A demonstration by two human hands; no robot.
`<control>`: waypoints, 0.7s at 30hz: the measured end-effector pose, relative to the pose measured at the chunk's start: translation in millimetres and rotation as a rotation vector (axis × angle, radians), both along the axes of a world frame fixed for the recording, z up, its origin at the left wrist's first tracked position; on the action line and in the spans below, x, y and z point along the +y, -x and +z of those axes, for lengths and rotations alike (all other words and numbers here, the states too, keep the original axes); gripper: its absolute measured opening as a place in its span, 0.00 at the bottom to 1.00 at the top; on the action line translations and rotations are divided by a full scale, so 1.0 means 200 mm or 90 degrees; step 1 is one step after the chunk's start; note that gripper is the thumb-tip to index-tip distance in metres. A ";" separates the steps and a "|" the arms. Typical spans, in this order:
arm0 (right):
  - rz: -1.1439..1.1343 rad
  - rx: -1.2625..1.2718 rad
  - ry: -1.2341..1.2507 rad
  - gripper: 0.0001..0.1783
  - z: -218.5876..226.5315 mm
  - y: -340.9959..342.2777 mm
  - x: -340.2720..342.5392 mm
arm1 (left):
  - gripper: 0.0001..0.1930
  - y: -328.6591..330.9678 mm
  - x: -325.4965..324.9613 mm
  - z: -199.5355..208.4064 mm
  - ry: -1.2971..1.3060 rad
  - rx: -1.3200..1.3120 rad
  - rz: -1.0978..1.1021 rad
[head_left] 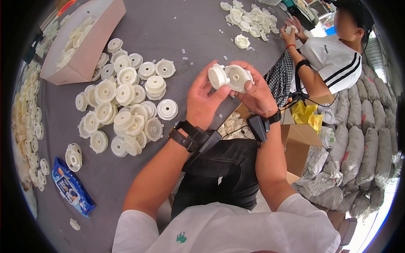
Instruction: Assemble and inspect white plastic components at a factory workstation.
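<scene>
My left hand grips a white round plastic part between thumb and fingers, above the front edge of the grey table. Against it, side by side, is a second white round plastic part with a hub in its centre, held by my right hand. The two parts meet edge to edge; whether they are joined I cannot tell. Left of my hands lies a heap of similar white plastic parts, some stacked. A single part lies nearest my left wrist.
A pale box of parts stands at the far left. A blue wipes packet lies near left. Across the table, a co-worker handles a white piece beside another heap. Right are an open cardboard box and stacked sacks.
</scene>
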State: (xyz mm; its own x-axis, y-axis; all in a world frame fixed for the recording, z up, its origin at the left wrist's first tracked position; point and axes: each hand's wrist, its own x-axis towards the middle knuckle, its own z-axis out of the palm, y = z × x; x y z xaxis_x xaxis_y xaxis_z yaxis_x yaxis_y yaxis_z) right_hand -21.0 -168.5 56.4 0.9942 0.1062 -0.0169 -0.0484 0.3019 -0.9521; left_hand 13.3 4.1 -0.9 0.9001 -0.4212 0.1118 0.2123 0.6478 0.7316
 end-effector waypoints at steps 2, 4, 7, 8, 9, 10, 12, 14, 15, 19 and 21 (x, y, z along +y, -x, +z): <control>0.014 0.005 -0.018 0.42 0.00 0.01 0.00 | 0.38 0.00 0.01 0.00 0.009 0.023 -0.016; 0.025 -0.002 -0.012 0.43 0.00 0.01 -0.01 | 0.38 0.01 0.01 -0.01 0.000 0.012 -0.011; 0.042 0.005 -0.041 0.44 0.00 0.02 -0.01 | 0.40 0.01 0.02 -0.02 0.018 0.010 -0.027; 0.043 0.007 -0.044 0.44 0.00 0.03 0.00 | 0.40 0.01 0.02 -0.03 0.045 0.019 -0.047; 0.030 0.024 -0.064 0.45 0.02 0.03 0.01 | 0.40 0.01 0.02 -0.03 0.044 0.019 -0.046; 0.017 0.041 -0.084 0.45 0.03 0.03 0.02 | 0.40 0.01 0.02 -0.03 0.045 0.020 -0.043; 0.015 0.035 -0.078 0.44 0.02 0.02 0.03 | 0.40 0.00 0.01 -0.03 0.044 0.020 -0.039; 0.012 0.026 -0.072 0.44 0.02 0.00 0.02 | 0.38 -0.01 0.00 -0.02 0.026 0.005 -0.022; 0.019 0.011 -0.045 0.41 0.01 -0.01 0.01 | 0.38 -0.02 0.00 -0.03 0.025 0.008 -0.023; -0.031 -0.013 0.054 0.31 0.01 -0.05 0.01 | 0.35 -0.03 0.00 0.01 -0.003 -0.016 -0.059; -0.050 -0.015 0.132 0.29 0.05 -0.03 0.04 | 0.33 -0.04 -0.01 0.04 0.005 -0.035 -0.071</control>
State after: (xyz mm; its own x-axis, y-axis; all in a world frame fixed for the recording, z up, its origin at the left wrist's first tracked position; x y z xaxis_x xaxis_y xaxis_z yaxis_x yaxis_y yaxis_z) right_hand -15.2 -160.3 66.3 0.9996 0.0255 -0.0072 -0.0097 0.1020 -0.9947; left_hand 20.5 1.3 8.0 0.8398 -0.5178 0.1631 0.2441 0.6285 0.7385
